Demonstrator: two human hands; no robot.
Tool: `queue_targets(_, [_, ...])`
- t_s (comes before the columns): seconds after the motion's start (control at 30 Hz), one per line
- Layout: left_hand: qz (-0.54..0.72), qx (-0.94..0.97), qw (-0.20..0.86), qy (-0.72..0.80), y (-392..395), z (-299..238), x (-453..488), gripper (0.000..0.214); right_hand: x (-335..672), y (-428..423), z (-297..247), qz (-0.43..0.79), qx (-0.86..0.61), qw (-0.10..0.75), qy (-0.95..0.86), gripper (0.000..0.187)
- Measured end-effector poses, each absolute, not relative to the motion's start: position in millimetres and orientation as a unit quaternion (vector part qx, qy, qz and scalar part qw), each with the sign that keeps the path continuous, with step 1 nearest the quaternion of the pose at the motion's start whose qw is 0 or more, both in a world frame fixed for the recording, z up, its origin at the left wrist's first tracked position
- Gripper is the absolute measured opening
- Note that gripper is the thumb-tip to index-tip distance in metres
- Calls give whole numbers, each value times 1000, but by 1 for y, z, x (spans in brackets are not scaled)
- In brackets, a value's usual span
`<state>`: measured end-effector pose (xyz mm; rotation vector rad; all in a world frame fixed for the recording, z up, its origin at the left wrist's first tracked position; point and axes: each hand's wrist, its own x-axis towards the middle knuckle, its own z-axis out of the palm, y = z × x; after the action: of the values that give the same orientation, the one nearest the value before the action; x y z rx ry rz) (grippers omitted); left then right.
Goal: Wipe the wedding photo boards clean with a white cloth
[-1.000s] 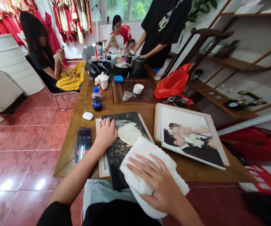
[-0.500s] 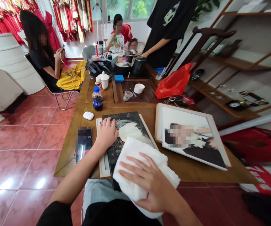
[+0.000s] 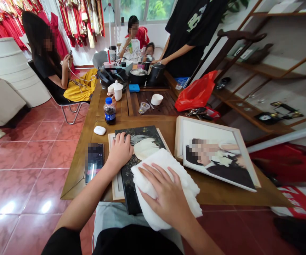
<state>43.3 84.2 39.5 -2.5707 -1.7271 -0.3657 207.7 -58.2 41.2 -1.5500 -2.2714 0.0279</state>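
A dark photo panel [image 3: 129,189] with a pale dress printed on it lies at a slant near the table's front edge. It rests on a light wooden frame [image 3: 118,189]. My left hand [image 3: 120,150] lies on the panel's upper left part, fingers extended and apart, pressing on the surface. Under my right hand [image 3: 163,193] is a folded white towel [image 3: 187,187], pressed against the panel's lower right part. The fingers of that hand are spread and a little bent over the cloth. Towel and hand hide much of the panel's lower right side.
To the right lies a framed portrait [image 3: 230,156] on the table [image 3: 81,138]. Left are a phone [image 3: 94,163], a white earbud case [image 3: 100,130] and a blue-capped bottle [image 3: 109,111]. Farther back are a white bowl [image 3: 157,99] and a red bag [image 3: 198,92]. Several people are around.
My right hand and the towel have moved up the panel, away from me, and the towel's lower end has risen. My left hand and the panel stay in place.
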Motion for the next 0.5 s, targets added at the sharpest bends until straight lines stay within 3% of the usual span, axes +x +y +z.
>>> queue_targets(0.3, [-116,-824,9,-554,84,39,43,38,221,-44,55,179,-344,76,-919,76])
queue_targets(0.5, [-112,-825,6,-554,84,40,43,40,215,-45,46,106,-466,153,-865,59])
